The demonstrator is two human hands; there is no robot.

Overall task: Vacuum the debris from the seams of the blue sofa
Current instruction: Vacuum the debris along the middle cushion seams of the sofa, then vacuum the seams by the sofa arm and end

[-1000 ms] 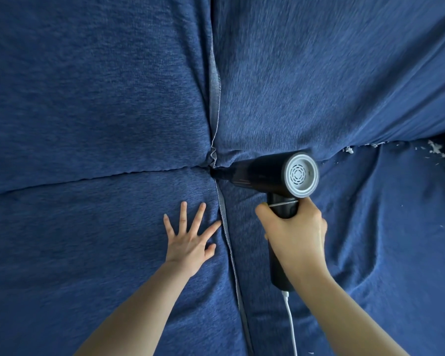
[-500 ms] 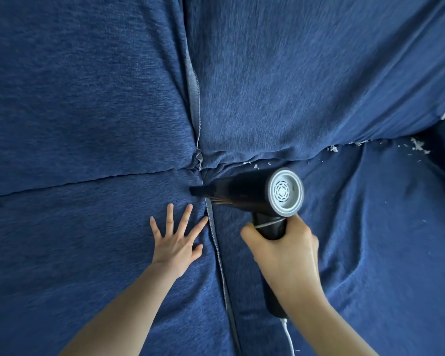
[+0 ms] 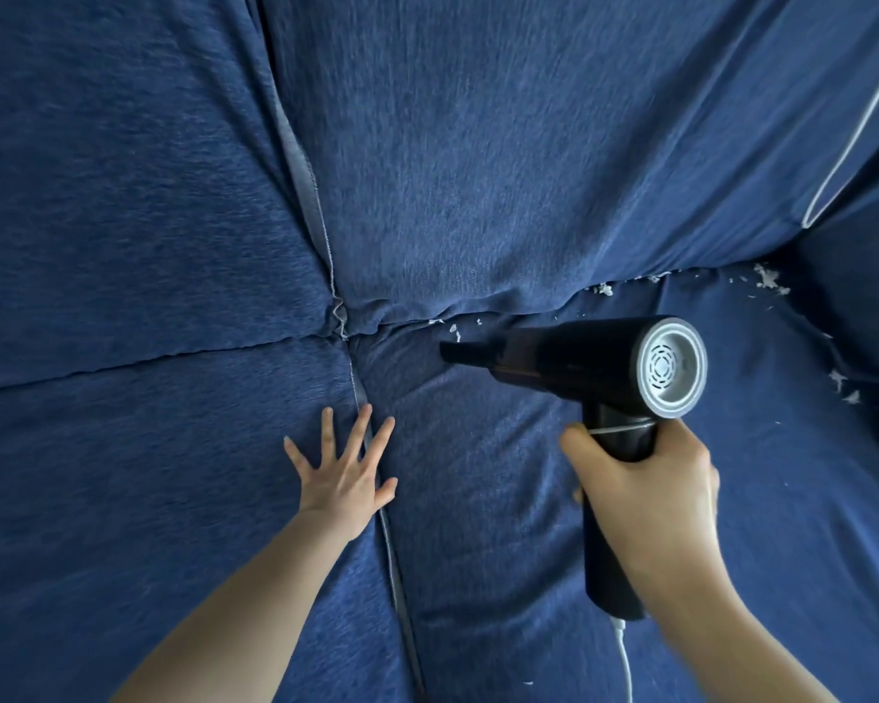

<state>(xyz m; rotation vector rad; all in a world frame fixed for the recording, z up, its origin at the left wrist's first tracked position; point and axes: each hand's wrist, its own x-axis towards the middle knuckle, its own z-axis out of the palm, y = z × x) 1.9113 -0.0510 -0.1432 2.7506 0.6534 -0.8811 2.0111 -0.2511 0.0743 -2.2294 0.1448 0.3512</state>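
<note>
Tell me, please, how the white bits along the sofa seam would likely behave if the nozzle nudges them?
The white debris looks like thin, ragged flakes, so probably very light and easily scattered. The bits lie loose on the sofa fabric, likely lifting readily toward the vacuum held by the right hand.

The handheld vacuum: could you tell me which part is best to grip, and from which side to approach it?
Grip the handheld vacuum by its straight black handle, which drops from the rear of the barrel. Come from the near side, as the right hand does, fingers wrapped just under the barrel. This probably leaves the nozzle free to aim at the debris along the seam.
</note>
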